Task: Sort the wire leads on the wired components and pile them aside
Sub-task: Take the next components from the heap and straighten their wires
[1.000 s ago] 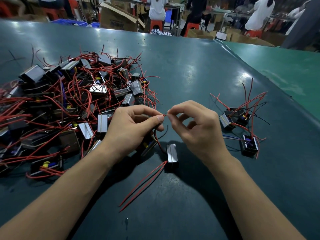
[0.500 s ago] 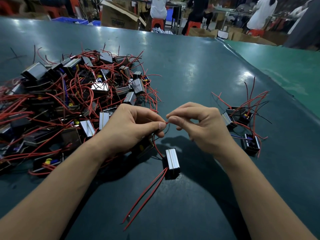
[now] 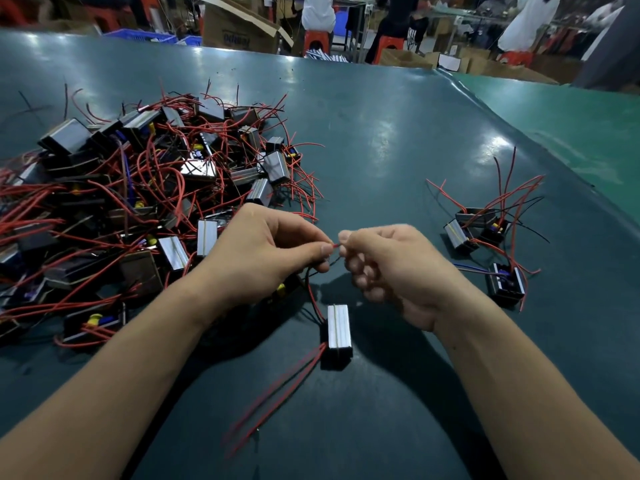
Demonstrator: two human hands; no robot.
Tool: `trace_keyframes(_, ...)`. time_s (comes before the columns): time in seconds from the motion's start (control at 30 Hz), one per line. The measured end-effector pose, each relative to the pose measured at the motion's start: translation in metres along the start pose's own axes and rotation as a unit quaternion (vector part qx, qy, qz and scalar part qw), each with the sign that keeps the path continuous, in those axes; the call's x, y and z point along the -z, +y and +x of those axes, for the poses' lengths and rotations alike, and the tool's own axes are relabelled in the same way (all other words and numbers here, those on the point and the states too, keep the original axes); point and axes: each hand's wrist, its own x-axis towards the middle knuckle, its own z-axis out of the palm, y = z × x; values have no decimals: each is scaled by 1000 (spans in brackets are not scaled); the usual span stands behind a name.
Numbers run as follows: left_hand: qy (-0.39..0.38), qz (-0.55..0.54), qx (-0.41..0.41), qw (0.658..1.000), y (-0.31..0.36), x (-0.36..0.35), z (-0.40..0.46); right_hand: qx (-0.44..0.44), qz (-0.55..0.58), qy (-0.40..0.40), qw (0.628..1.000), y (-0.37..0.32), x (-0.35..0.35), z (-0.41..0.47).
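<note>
Red lead [image 3: 335, 244] feels thin and floppy; I pinch its tip with left hand [image 3: 266, 252] and right hand [image 3: 388, 268], component [image 3: 338, 332] dangling light.

A dark teal table [image 3: 381, 140] carries a big tangled heap of wired components [image 3: 138, 188] at left, a small group [image 3: 485, 237] at right.

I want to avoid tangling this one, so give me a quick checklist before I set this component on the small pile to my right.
1. Left hand pinches the red lead: ok.
2. Right hand grips the same lead end: ok.
3. Component free of the big heap: ok.
4. Its two long red leads lie straight, untangled: ok.
5. Black lead separated: cannot tell.
6. Room beside the small pile: ok.
</note>
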Motion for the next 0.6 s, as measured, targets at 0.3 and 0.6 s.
trace_keyframes(0.3, -4, -7, 24, 1000, 4, 6, -1, 385, -372, 47, 843, 6, 20, 4)
trace_keyframes(0.6, -9, -20, 7, 1000, 6, 7, -2, 358, -366, 29, 858, 5, 14, 0)
